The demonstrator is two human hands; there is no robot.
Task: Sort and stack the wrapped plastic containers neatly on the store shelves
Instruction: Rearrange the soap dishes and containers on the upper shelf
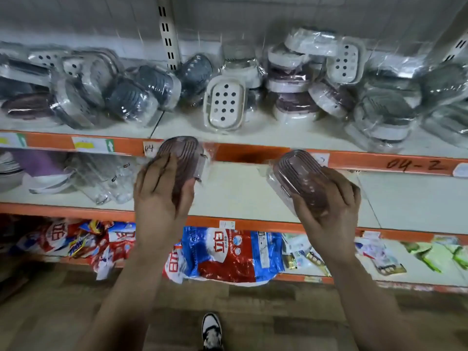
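Note:
My left hand (162, 196) grips a wrapped brownish-purple oval container (184, 153), held up in front of the upper shelf's orange edge. My right hand (331, 206) grips a second wrapped container of the same colour (298, 171), tilted, over the middle shelf. On the upper shelf (253, 138) lie several wrapped containers in loose heaps: a white one with holes (224, 102) stands on edge at the centre, grey ones (141, 95) lean at the left, and white and purple ones (293, 79) are piled at the right.
The middle shelf (240, 188) holds clear wrapped items and bowls (50, 173) at its left end. The lowest shelf carries red and blue detergent bags (228, 254) and small packets (379, 257). A slotted upright post (168, 34) divides the upper shelf. My shoe (211, 330) stands on the floor.

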